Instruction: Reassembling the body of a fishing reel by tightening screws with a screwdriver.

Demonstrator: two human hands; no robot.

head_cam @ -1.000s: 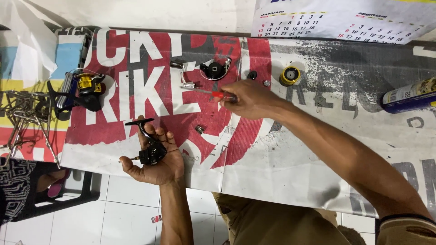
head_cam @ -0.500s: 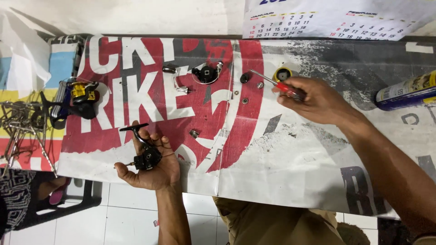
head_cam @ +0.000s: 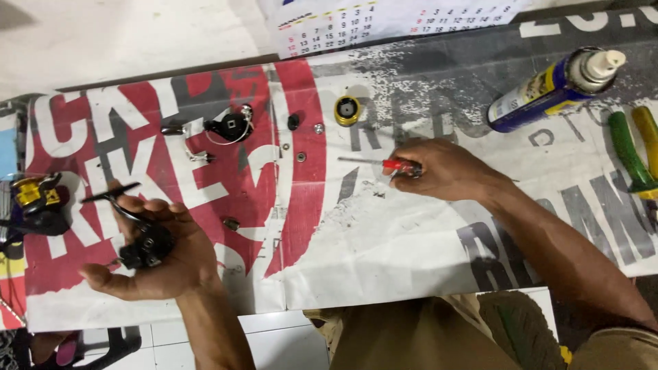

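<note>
1. The right hand (head_cam: 449, 170) is closed around the red handle of a small screwdriver (head_cam: 384, 163), low over the printed banner (head_cam: 411, 233) that covers the table
2. The screwdriver lies nearly level, its long axis running left to right across the view; the thin metal shaft sticks out of the fist and points to the left, tip toward the red part of the banner, while the handle end is buried in the fingers
3. The left hand (head_cam: 161, 257) is palm up near the front edge of the table, fingers cupped around a black fishing-reel body (head_cam: 145, 248)
4. From that reel body a slim black crank arm (head_cam: 113, 196) rises up and to the left, ending in a bar that slants across the banner lettering
5. Between the two hands, loose on the banner: a small dark part (head_cam: 232, 223) just right of the left hand, and further up two tiny washers (head_cam: 301, 157)
6. Farther back lie a black reel part with a wire bail (head_cam: 229, 126), a black knob (head_cam: 293, 121) and a gold-rimmed round cap (head_cam: 347, 109)
7. A blue and yellow spray can (head_cam: 548, 89) lies on its side at upper right, nozzle pointing right; green and yellow tool handles (head_cam: 634, 151) sit beside it
8. A second reel with a yellow spool (head_cam: 34, 202) rests at the far left edge
</note>
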